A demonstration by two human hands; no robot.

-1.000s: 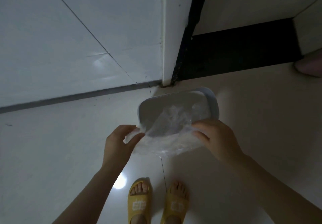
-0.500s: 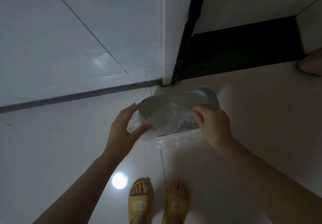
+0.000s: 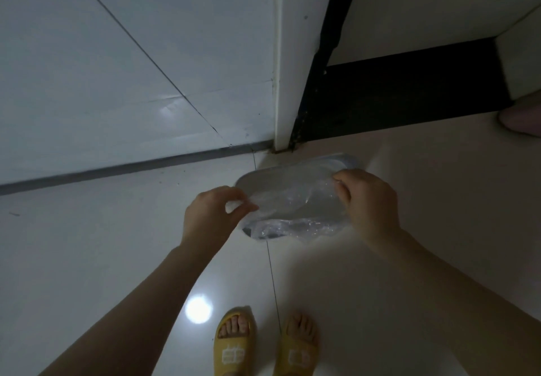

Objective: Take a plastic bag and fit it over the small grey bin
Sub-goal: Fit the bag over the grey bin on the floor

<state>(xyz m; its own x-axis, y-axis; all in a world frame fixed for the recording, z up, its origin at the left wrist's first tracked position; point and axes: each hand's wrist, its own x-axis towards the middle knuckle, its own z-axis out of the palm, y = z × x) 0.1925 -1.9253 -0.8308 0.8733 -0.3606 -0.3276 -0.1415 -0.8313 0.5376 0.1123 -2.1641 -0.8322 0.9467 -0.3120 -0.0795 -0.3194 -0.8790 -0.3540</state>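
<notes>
Fitting step in hand, bag mouth part-way over the rim. Left hand, forearm reaching up from lower left, fingers pinched on the plastic bag edge. Between both sets of fingers, the small grey bin on the floor, film draped across its opening. Right hand, wrist bent inward, fingers curled shut on the bag's far corner. Next, likely: stretch outward, pull down past the rim.

Both forearms are left bare, without sleeves. Yellow open-toed slide sandals with a pale marking on each strap are worn.
</notes>
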